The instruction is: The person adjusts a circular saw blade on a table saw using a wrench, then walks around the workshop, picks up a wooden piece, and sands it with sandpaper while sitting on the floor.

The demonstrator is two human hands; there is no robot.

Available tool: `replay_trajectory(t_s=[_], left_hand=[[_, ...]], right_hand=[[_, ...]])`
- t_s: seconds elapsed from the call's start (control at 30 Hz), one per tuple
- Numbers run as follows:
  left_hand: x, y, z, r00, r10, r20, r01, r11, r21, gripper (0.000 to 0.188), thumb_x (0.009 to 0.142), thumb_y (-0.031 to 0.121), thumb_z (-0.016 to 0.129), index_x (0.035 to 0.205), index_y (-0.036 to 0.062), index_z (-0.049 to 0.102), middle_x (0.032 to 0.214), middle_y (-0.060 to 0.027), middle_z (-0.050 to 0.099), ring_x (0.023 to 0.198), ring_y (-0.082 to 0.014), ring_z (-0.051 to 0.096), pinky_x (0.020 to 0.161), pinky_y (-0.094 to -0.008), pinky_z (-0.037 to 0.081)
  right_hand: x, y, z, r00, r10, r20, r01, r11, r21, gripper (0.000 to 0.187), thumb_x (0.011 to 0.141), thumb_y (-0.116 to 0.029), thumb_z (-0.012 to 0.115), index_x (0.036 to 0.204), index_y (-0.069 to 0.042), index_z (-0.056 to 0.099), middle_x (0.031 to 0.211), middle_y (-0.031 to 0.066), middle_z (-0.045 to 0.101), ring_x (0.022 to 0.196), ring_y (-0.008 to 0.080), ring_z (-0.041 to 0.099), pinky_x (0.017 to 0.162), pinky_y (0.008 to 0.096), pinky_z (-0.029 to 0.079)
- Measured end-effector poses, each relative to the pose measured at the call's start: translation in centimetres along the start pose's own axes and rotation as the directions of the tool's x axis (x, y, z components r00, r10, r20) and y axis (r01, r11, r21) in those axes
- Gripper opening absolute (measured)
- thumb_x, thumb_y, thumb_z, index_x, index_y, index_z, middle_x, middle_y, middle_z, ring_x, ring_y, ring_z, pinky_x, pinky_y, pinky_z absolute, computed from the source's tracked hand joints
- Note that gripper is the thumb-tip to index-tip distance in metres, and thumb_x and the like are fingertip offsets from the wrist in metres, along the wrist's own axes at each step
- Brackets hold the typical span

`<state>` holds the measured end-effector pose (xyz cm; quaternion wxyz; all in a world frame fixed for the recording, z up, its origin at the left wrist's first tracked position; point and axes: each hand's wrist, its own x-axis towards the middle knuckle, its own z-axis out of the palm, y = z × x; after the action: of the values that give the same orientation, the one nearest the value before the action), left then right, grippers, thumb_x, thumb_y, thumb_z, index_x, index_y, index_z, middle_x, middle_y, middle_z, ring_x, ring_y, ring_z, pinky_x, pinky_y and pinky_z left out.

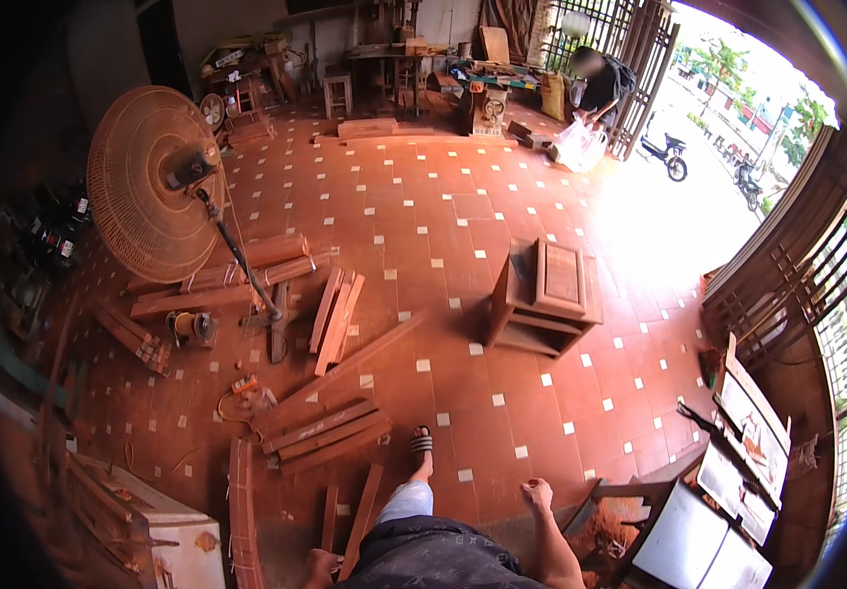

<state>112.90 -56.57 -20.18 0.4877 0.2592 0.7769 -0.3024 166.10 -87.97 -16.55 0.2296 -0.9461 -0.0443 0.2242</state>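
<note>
My left hand [323, 564] is hanging beside wooden strips [361, 520], near left; my right hand [538, 494] is hanging well apart; I can't tell either grip. I'm seemingly walking, next needing careful footing.

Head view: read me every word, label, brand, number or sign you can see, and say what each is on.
There is no text I can read out here.
White tags on dark objects at the far left: too small to read.
Dark shirt: light printed motifs, too small to make out.
Stacked boards: pale marks, too blurred to read.
Wood strips by the left hand: no lettering visible.
</note>
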Motion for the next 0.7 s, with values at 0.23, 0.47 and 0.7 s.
replay_trajectory(t_s=[0.23,0.47,0.7], left_hand=[[-7.6,26.5,0.9,0.882,0.462,0.096,-0.458,0.887,-0.056,0.031,0.096,0.038,0.072,0.114,0.0133,0.069,0.088,-0.0013,0.063,0.071,-0.0169,0.064,0.064,-0.0363,0.055],[-18.6,52.3,-1.8,0.561,0.805,-0.195,-0.816,0.498,-0.292,0.031,0.094,0.03,0.074,0.115,0.0082,0.072,0.096,-0.0019,0.073,0.075,-0.0115,0.07,0.058,-0.0263,0.053],[-22.7,68.6,2.5,0.661,0.734,-0.158,-0.747,0.621,-0.237,0.031,0.094,0.027,0.074,0.115,0.0053,0.072,0.092,-0.0029,0.073,0.07,-0.0114,0.068,0.053,-0.0255,0.05]], right_hand=[[17.0,-6.4,0.6,0.987,0.128,0.096,-0.135,0.988,0.069,0.033,0.084,-0.029,0.076,0.107,-0.005,0.079,0.087,0.0109,0.075,0.072,0.0232,0.073,0.063,0.0364,0.06],[26.6,-21.8,-3.1,0.894,0.302,0.332,-0.313,0.949,-0.019,0.033,0.085,-0.03,0.074,0.108,-0.007,0.078,0.09,0.0113,0.076,0.073,0.0244,0.073,0.065,0.0368,0.063],[45.3,-33.3,-4.1,0.891,0.283,0.355,-0.298,0.954,-0.011,0.031,0.085,-0.033,0.072,0.095,-0.004,0.079,0.08,0.0124,0.076,0.067,0.0243,0.074,0.063,0.0362,0.062]])
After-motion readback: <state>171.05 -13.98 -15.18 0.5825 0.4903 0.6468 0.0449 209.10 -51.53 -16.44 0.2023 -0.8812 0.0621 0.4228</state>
